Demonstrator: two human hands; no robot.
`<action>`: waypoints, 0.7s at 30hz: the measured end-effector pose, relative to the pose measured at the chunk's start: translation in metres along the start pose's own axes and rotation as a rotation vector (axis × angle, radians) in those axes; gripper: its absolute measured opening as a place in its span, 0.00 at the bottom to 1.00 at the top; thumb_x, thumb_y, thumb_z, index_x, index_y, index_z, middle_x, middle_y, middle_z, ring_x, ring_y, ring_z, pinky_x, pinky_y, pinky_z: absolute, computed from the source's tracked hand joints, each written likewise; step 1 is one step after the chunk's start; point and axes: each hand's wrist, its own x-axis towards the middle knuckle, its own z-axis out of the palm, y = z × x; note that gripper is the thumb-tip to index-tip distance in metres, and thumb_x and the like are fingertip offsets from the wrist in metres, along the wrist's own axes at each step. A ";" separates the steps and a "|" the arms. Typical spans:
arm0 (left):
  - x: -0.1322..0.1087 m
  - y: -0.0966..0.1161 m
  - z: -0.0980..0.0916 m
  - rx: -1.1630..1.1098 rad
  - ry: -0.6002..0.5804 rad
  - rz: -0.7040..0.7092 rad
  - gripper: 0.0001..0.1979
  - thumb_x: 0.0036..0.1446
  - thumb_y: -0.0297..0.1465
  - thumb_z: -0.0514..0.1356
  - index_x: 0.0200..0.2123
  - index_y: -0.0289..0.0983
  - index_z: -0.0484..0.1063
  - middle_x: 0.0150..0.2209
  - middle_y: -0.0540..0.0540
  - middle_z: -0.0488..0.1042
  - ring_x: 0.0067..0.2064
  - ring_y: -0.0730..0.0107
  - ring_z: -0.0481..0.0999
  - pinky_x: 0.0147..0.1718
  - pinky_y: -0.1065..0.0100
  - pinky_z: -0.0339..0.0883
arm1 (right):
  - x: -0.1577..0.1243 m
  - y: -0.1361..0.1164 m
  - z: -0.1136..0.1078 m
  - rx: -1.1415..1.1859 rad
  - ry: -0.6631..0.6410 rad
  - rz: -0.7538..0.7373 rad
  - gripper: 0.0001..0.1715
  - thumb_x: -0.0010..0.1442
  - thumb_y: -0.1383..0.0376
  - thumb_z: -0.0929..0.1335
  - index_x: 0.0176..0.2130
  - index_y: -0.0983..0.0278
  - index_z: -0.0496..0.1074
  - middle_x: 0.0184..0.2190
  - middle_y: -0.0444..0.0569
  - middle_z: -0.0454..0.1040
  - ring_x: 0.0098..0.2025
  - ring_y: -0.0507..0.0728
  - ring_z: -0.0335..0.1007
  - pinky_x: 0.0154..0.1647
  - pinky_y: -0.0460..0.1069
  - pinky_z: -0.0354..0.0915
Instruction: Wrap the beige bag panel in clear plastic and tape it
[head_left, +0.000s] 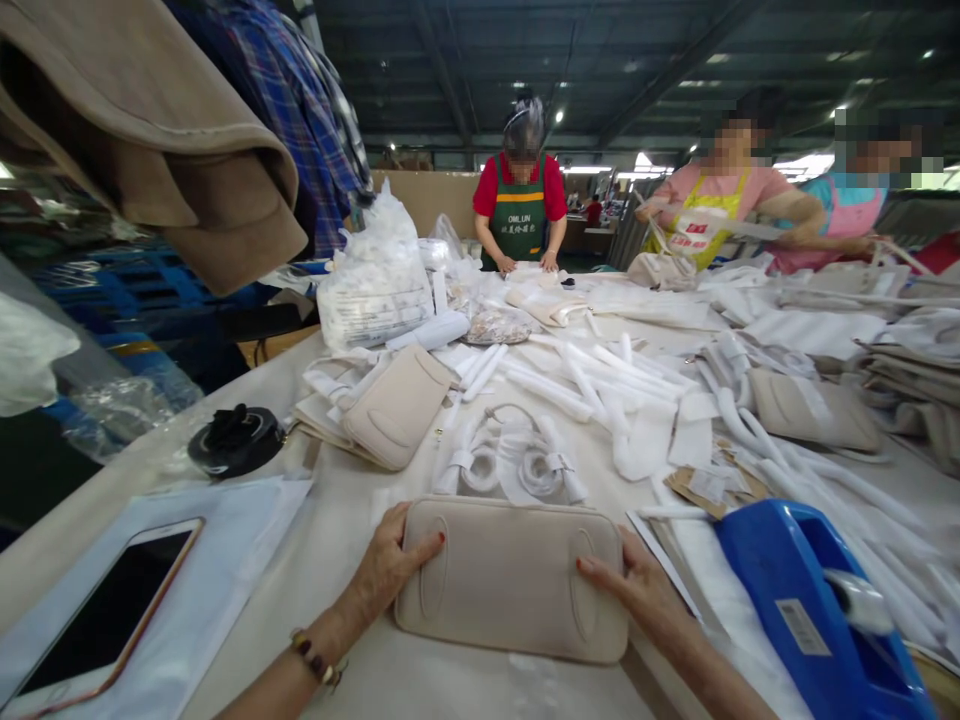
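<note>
A beige handbag (pixel 510 580) with rounded corners and curved seams near both ends lies in front of me at the table's near side. My left hand (pixel 394 565) grips its left end, thumb on the upper face and fingers round the edge. At the opposite end my right hand (pixel 626 580) holds it the same way, thumb pressed on the face. Just beyond the bag are its apparent handles, wrapped in white foam (pixel 476 470) and partly coiled. The underside of the bag and most fingertips are hidden.
A phone (pixel 112 610) lies on white sheets at left, near a black round object (pixel 236 440). Another beige bag (pixel 397 405) and white foam strips (pixel 585 380) lie beyond. A blue tape dispenser (pixel 810 610) stands at right. Several co-workers work across the table (pixel 345 540).
</note>
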 end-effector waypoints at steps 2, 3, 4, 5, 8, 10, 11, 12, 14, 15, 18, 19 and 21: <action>0.002 0.001 0.004 0.016 0.035 -0.034 0.24 0.43 0.49 0.56 0.35 0.36 0.71 0.37 0.43 0.71 0.44 0.54 0.70 0.48 0.58 0.64 | -0.001 0.002 0.007 0.070 0.043 0.057 0.31 0.46 0.46 0.69 0.42 0.64 0.73 0.38 0.52 0.75 0.43 0.63 0.70 0.42 0.55 0.67; 0.002 0.001 0.007 0.026 0.053 -0.053 0.23 0.44 0.49 0.56 0.34 0.36 0.71 0.36 0.44 0.71 0.43 0.55 0.70 0.46 0.58 0.64 | -0.001 0.003 0.010 0.099 0.062 0.084 0.31 0.46 0.46 0.69 0.42 0.65 0.73 0.37 0.52 0.76 0.41 0.63 0.71 0.40 0.54 0.67; 0.003 0.001 0.009 0.037 0.070 -0.072 0.22 0.44 0.49 0.56 0.32 0.37 0.71 0.35 0.44 0.71 0.42 0.56 0.70 0.44 0.59 0.65 | -0.001 0.003 0.012 0.121 0.083 0.108 0.30 0.45 0.47 0.70 0.41 0.65 0.72 0.36 0.52 0.76 0.40 0.63 0.71 0.38 0.54 0.67; 0.003 0.000 0.012 0.049 0.086 -0.094 0.21 0.45 0.49 0.55 0.31 0.37 0.70 0.34 0.45 0.70 0.41 0.57 0.70 0.42 0.60 0.65 | -0.001 0.003 0.014 0.134 0.105 0.129 0.29 0.45 0.47 0.70 0.40 0.65 0.72 0.35 0.52 0.76 0.39 0.63 0.72 0.37 0.54 0.67; 0.004 -0.002 0.019 0.097 0.120 -0.162 0.20 0.46 0.51 0.54 0.26 0.39 0.66 0.30 0.47 0.69 0.38 0.58 0.70 0.36 0.62 0.65 | 0.001 0.004 0.017 0.117 0.138 0.183 0.29 0.44 0.47 0.70 0.39 0.65 0.72 0.33 0.52 0.76 0.36 0.63 0.72 0.36 0.53 0.66; 0.005 -0.002 0.021 0.139 0.128 -0.202 0.20 0.47 0.51 0.53 0.24 0.40 0.62 0.28 0.48 0.67 0.36 0.59 0.70 0.34 0.63 0.64 | 0.002 0.006 0.017 0.048 0.146 0.209 0.30 0.44 0.46 0.70 0.39 0.65 0.72 0.32 0.51 0.76 0.36 0.63 0.72 0.35 0.53 0.66; 0.006 -0.002 0.021 0.161 0.128 -0.219 0.20 0.47 0.52 0.52 0.23 0.41 0.60 0.27 0.49 0.67 0.36 0.59 0.70 0.33 0.63 0.63 | 0.002 0.007 0.017 0.002 0.156 0.218 0.32 0.44 0.46 0.70 0.41 0.64 0.71 0.32 0.51 0.75 0.36 0.63 0.72 0.36 0.53 0.65; 0.006 -0.002 0.021 0.185 0.126 -0.234 0.20 0.47 0.51 0.52 0.22 0.41 0.59 0.27 0.49 0.67 0.37 0.58 0.70 0.34 0.63 0.62 | 0.003 0.008 0.018 -0.041 0.177 0.226 0.34 0.44 0.44 0.70 0.44 0.63 0.69 0.33 0.50 0.75 0.37 0.63 0.71 0.36 0.53 0.65; 0.008 0.000 0.021 0.233 0.117 -0.258 0.19 0.47 0.50 0.52 0.22 0.41 0.57 0.29 0.48 0.68 0.39 0.57 0.70 0.36 0.62 0.60 | 0.004 0.008 0.019 -0.105 0.230 0.248 0.43 0.43 0.42 0.68 0.52 0.62 0.63 0.36 0.51 0.74 0.38 0.63 0.71 0.38 0.54 0.64; 0.010 0.001 0.020 0.256 0.109 -0.270 0.18 0.47 0.50 0.51 0.22 0.41 0.57 0.29 0.47 0.68 0.41 0.56 0.70 0.37 0.62 0.60 | 0.005 0.007 0.019 -0.128 0.251 0.260 0.47 0.44 0.41 0.67 0.55 0.61 0.59 0.38 0.51 0.73 0.39 0.63 0.71 0.39 0.54 0.64; 0.015 0.007 0.018 0.308 0.072 -0.316 0.17 0.48 0.49 0.51 0.23 0.41 0.56 0.31 0.46 0.71 0.42 0.54 0.71 0.38 0.61 0.59 | 0.008 -0.004 0.020 -0.216 0.254 0.273 0.52 0.44 0.38 0.65 0.60 0.62 0.53 0.41 0.54 0.71 0.43 0.66 0.69 0.45 0.57 0.62; 0.016 0.009 0.017 0.318 0.059 -0.330 0.17 0.48 0.48 0.51 0.23 0.41 0.57 0.31 0.46 0.71 0.42 0.54 0.72 0.39 0.60 0.59 | 0.009 -0.008 0.019 -0.255 0.240 0.267 0.52 0.45 0.39 0.64 0.61 0.62 0.53 0.42 0.54 0.71 0.44 0.67 0.69 0.47 0.59 0.60; 0.018 0.012 0.015 0.320 0.031 -0.335 0.16 0.49 0.47 0.51 0.27 0.41 0.60 0.31 0.45 0.74 0.42 0.53 0.73 0.40 0.59 0.60 | 0.008 -0.015 0.017 -0.333 0.222 0.223 0.50 0.48 0.41 0.64 0.62 0.62 0.53 0.44 0.55 0.72 0.45 0.68 0.69 0.49 0.60 0.59</action>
